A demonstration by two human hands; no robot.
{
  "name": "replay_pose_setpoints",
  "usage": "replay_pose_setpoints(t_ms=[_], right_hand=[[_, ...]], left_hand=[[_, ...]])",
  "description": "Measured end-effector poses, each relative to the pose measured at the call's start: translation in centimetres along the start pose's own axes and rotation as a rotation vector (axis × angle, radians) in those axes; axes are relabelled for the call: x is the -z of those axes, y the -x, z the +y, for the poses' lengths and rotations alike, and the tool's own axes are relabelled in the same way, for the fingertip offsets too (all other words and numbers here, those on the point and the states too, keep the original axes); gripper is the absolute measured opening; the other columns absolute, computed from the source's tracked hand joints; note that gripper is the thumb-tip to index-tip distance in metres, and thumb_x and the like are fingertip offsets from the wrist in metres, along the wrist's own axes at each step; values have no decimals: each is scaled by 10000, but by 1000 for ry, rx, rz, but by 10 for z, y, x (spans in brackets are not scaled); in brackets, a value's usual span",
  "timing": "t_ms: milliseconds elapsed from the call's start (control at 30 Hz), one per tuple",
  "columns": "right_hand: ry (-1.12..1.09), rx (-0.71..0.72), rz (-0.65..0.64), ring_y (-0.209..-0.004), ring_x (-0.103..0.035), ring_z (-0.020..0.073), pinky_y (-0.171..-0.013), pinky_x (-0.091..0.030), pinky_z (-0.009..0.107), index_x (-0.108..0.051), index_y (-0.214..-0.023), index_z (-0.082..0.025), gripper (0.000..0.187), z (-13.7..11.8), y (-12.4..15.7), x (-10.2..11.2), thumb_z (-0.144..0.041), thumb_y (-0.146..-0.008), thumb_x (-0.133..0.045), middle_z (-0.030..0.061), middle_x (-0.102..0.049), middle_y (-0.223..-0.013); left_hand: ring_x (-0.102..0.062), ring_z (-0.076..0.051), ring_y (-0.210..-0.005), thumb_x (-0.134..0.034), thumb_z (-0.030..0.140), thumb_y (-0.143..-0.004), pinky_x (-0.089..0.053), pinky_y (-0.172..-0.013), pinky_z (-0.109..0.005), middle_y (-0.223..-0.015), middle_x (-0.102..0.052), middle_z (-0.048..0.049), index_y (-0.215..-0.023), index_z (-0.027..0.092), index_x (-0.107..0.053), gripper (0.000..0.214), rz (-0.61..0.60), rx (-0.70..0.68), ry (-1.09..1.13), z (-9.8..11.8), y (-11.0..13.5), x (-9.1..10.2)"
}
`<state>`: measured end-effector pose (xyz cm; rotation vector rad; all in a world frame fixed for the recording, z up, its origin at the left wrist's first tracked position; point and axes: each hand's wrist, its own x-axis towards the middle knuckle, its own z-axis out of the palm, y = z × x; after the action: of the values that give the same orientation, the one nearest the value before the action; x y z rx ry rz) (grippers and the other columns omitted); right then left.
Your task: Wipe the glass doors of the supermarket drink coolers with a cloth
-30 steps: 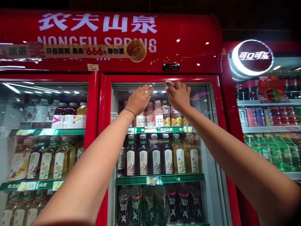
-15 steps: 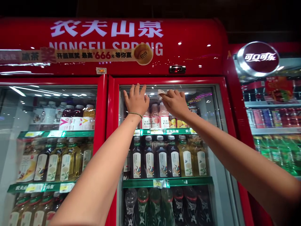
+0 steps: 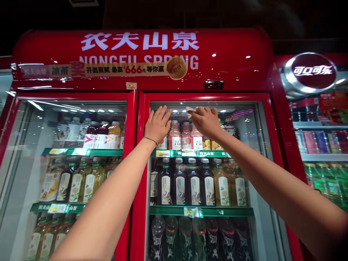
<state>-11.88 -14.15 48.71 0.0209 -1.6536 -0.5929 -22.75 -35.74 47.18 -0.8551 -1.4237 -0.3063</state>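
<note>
My left hand (image 3: 157, 124) lies flat with fingers spread on the glass of the right door (image 3: 244, 145) of a red Nongfu Spring drinks fridge (image 3: 233, 61), near the door's top left. My right hand (image 3: 206, 120) presses a small white cloth or tissue (image 3: 190, 109) against the same glass near its top edge, fingers closed over it. Behind the glass, just under both hands, stand pink and yellow bottles (image 3: 186, 137) on the top shelf.
The fridge's left door (image 3: 35, 152) is shut, with shelves of tea and juice bottles behind it. Dark tea bottles (image 3: 187, 183) fill the middle shelf of the right door. A red Coca-Cola fridge (image 3: 320, 119) stands to the right.
My right hand with the white cloth has slid leftward along the top of the glass. My left hand spread flat on the glass to its left. My view shifted left and up.
</note>
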Motion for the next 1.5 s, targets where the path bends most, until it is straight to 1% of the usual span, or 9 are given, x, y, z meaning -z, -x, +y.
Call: replay_pose_setpoints(t_ms=[167,333,567,733,933,1100,1267,1433,1500], right_hand=[[1,-210,54,-1053,-492,322,-872,-291,453,-649,-1395,-297,476,-17,-17,-3,-376,-1072,-309,129,-632,-1202],[2,71,21,-1030,-494,298,-859,-290,439,-636,-1405,-318,475,-30,-14,-5,-398,-1086,-293,110,-647,-1160],[-29,-86,151,-1012,-499,306,-876,-300,457,-645,-1393,-301,471,-44,-37,-14,-366,-1076,-302,126,-639,-1157],[-44,203,48,-1006,-499,288,-875,-292,444,-656,-1377,-319,458,-35,-39,-10,-385,-1080,-313,109,-646,-1137],[-37,92,109,-1032,-486,312,-877,-287,465,-672,-1368,-292,458,-37,-55,-11,-371,-1069,-334,142,-636,-1205],[-53,321,29,-1011,-490,277,-866,-268,431,-675,-1356,-328,448,-49,-64,-10,-381,-1089,-318,104,-655,-1175],[-29,140,85,-1036,-484,299,-862,-259,437,-654,-1379,-316,439,-66,-76,-13,-371,-1087,-331,128,-636,-1236],[-57,356,30,-1037,-481,282,-877,-258,432,-671,-1342,-337,421,-78,-77,-14,-391,-1092,-337,106,-646,-1231],[-63,358,19,-1036,-483,283,-877,-261,433,-664,-1355,-340,418,-76,-78,-13,-393,-1091,-344,109,-646,-1218]], left_hand=[[-389,-278,-1541,-410,255,-1032,-280,-1287,-537,-1635,-452,-99,-1530,222,-500,508,35,47,14,4,5,-4],[-393,-298,-1537,-423,270,-1033,-249,-1299,-557,-1620,-475,-103,-1506,223,-535,489,104,140,25,4,12,-8],[-376,-286,-1547,-428,280,-1042,-251,-1308,-530,-1628,-463,-107,-1521,212,-507,491,122,163,34,7,29,-13],[-353,-292,-1558,-429,281,-1050,-258,-1311,-529,-1637,-443,-130,-1530,187,-489,493,112,152,20,12,50,-13],[-333,-301,-1567,-421,295,-1059,-256,-1314,-522,-1659,-408,-126,-1555,171,-456,512,55,157,-11,20,64,-7],[-264,-302,-1593,-405,320,-1064,-227,-1321,-538,-1701,-321,-123,-1601,169,-376,558,-3,169,-22,26,79,-4],[-205,-294,-1609,-408,315,-1058,-194,-1329,-548,-1719,-267,-125,-1608,165,-352,572,-51,172,-4,28,87,-3],[-179,-322,-1610,-410,338,-1062,-188,-1326,-569,-1725,-219,-159,-1596,137,-364,572,-84,159,-6,32,100,-3],[-176,-316,-1611,-413,344,-1064,-190,-1326,-566,-1727,-218,-155,-1622,153,-308,599,-86,156,-8,35,110,-3]])
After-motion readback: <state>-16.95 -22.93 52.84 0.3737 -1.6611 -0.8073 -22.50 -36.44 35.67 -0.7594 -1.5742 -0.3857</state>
